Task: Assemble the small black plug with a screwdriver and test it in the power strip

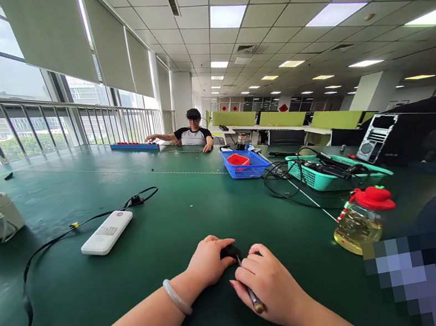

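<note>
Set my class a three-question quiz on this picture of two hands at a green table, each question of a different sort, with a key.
1. True or false: the left hand rests on a small black object.
2. The right hand has its grip on: A) a slim tool with a metal end B) the white power bank C) the jar with the red lid.
3. Fill in: the blue basket holds a ____ tray.

Key
1. True.
2. A; the power bank lies apart to the left, the jar stands apart to the right.
3. Red.
</note>
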A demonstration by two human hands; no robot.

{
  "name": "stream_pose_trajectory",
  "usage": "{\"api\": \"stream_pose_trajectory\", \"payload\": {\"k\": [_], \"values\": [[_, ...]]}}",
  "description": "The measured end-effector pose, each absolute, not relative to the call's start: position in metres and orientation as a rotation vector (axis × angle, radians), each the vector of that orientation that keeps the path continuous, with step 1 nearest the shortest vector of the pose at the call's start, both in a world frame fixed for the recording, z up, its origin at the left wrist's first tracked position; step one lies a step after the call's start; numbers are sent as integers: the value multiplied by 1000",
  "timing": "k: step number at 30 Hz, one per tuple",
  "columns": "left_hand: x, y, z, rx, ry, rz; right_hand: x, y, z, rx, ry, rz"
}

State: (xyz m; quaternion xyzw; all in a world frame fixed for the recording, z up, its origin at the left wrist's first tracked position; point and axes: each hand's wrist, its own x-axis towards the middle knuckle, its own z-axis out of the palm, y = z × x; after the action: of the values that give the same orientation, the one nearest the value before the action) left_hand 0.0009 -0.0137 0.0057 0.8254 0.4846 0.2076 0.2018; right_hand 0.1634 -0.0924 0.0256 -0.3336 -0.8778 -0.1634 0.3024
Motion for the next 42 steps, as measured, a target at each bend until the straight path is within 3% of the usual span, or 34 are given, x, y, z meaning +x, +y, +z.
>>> {"api": "stream_pose_trajectory", "payload": {"k": [28, 42], "values": [[-3, -10, 9, 2275, 1304, 623, 162, -93, 24, -960, -2292, -234], [-5, -9, 9, 2225, 1368, 613, 162, -93, 17, -1048, -2445, -299]]}}
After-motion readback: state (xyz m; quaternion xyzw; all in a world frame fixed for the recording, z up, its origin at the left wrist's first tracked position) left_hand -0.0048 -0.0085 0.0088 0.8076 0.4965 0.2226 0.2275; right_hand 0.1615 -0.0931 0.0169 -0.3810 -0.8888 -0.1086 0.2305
